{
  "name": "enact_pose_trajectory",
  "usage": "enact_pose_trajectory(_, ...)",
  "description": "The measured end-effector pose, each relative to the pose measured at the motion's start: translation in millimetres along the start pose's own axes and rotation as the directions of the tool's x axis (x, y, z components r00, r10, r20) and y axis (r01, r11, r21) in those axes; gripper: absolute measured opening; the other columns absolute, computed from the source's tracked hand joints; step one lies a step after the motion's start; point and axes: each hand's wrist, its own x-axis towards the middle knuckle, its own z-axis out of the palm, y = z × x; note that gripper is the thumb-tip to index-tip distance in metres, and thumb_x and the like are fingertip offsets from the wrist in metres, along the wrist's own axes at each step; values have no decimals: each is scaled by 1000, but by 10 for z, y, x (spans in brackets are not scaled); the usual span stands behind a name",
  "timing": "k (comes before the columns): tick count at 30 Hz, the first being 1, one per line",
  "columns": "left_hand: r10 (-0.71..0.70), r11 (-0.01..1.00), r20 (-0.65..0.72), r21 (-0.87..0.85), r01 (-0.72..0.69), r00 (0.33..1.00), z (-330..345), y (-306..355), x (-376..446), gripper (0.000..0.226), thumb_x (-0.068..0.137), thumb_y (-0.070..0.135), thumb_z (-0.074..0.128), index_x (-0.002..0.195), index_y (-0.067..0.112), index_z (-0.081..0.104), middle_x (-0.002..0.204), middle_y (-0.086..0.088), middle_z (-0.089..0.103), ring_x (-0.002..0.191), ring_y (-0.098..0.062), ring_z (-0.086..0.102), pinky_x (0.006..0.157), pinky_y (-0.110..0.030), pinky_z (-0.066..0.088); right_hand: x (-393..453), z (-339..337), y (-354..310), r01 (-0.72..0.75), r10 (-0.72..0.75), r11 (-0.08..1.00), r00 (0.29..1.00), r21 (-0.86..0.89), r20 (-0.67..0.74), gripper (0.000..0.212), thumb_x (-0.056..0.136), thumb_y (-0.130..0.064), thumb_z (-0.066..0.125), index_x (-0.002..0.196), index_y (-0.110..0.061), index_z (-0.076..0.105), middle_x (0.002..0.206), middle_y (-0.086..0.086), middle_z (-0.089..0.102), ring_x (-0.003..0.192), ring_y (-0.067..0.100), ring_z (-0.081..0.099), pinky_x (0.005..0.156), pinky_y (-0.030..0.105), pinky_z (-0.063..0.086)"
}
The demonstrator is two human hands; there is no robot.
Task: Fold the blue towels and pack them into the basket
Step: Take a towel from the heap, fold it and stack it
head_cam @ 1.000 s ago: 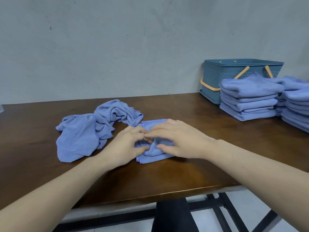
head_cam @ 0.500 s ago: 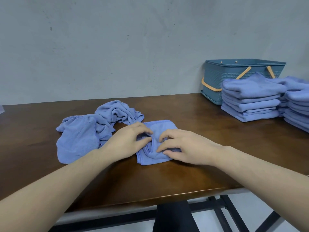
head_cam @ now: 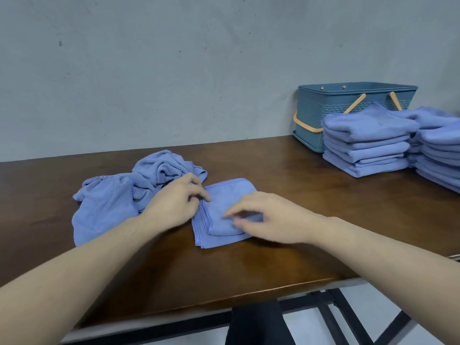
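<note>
A folded blue towel (head_cam: 225, 207) lies flat on the dark wooden table (head_cam: 286, 257) directly between the two hands, a squarish packet whose slightly longer axis runs from the near table edge away toward the wall, leaning a little to the right at its far end; its stitched, layered edges face the left hand and the near side, and its far right corner is rounded over. The left hand (head_cam: 174, 202) rests at the towel's left edge, its fingers curled with thumb and fingertips nipping the cloth at the upper left corner. The right hand (head_cam: 268, 217) lies over the towel's right side, fingers bent and reaching leftward across the top layer; the fingertips are blurred, so whether they pinch the fabric or only press it cannot be told. Just beyond and to the outer side of the left hand lies a crumpled heap of unfolded towels (head_cam: 119, 195), touching that hand's knuckles. Well away past the right hand, toward the far right of the table, stands a stack of folded towels (head_cam: 366, 143), a second stack (head_cam: 438, 150) beside it, and behind them the teal basket (head_cam: 323, 105) with its orange handles lowered.
</note>
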Motion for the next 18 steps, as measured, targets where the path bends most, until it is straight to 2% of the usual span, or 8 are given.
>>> enact_pose_trajectory(3,-162,967,-98,-215,138,982,-11,80,28,32,92,8,50,80,31,69,88,9,62,73,-12,56,69,-32,45,57,-73,77,-147,170,982,962,120,-214,19,94,-18,65,104,-31,74,99,-18,69,92,3,60,85,17,45)
enact_pose_trajectory(5,-234,945,-103,-257,201,967,-31,148,56,18,95,21,54,88,33,66,81,4,65,70,-14,58,66,-32,46,102,-111,187,-278,312,945,923,172,-225,19,93,-16,64,97,-32,72,91,-13,67,78,3,58,77,17,44)
enact_pose_trajectory(7,-270,938,-62,-242,248,961,-24,159,82,8,95,37,59,101,33,62,87,5,65,73,-12,60,68,-31,48,135,-143,274,-379,420,899,887,217,-191,15,92,-18,63,95,-32,70,81,-13,63,67,0,53,69,17,43)
enact_pose_trajectory(9,-287,944,-11,-173,281,958,-5,158,71,27,90,53,63,107,33,56,90,4,59,74,-9,57,67,-34,46,149,-151,350,-463,495,863,855,200,-155,9,91,-26,65,98,-32,65,75,-11,59,63,3,50,67,25,43)
enact_pose_trajectory(12,-291,945,66,-134,297,955,28,149,13,45,80,68,66,109,38,50,99,8,46,84,-6,54,71,-30,44,154,-129,389,-500,528,842,840,204,-123,16,90,-36,69,101,-30,58,73,-8,56,64,9,49,66,29,42)
enact_pose_trajectory(15,-204,959,105,-180,220,973,108,105,-80,51,80,59,74,123,45,52,119,9,36,109,-12,48,97,-33,42,147,-86,340,-474,493,851,869,226,-36,19,87,-39,73,98,-29,62,75,-9,55,65,7,48,67,25,42)
enact_pose_trajectory(17,-83,994,-10,-67,82,997,136,112,-115,40,81,53,74,119,48,60,130,15,33,124,-14,34,109,-41,31,156,-70,311,-465,479,855,878,230,-3,16,89,-40,72,98,-28,65,78,-9,57,68,7,50,67,24,41)
enact_pose_trajectory(18,28,999,-100,49,-23,995,127,135,-132,30,83,44,74,112,49,65,135,16,36,128,-15,31,108,-45,27,161,-76,318,-455,473,857,881,243,-20,9,93,-35,68,99,-28,67,83,-9,61,74,7,53,70,24,43)
